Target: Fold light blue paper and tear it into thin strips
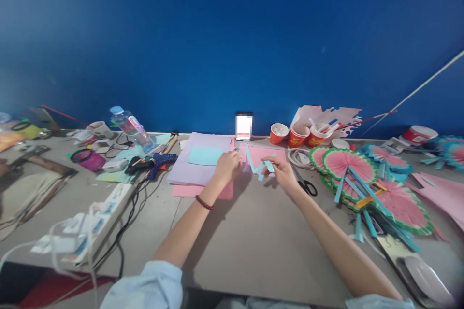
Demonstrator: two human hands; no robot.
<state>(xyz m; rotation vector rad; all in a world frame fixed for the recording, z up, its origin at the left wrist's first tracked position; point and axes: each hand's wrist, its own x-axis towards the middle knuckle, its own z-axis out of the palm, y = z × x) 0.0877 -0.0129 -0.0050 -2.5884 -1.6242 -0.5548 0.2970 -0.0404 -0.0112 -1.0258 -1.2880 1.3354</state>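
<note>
My left hand [229,165] is over the right edge of the stacked paper, its fingers curled together; what they hold, if anything, is blurred. It wears a dark red beaded bracelet [204,202] at the wrist. My right hand [284,175] pinches a small light blue paper piece [268,166]. Beside it, a light blue paper strip [250,156] stands slanted between the hands, in front of pink paper [279,154]. Under and left of my left hand lie lilac sheets [181,166], with a light blue sheet [205,156] on top and pink sheets [195,191] below.
Black-handled scissors [308,186] lie right of my right hand, near pink-and-green paper fans [350,166]. Red paper cups [297,136] and a phone [244,126] stand by the wall. Leftward are a blue glue gun [159,161], a bottle [132,126] and a power strip [105,217].
</note>
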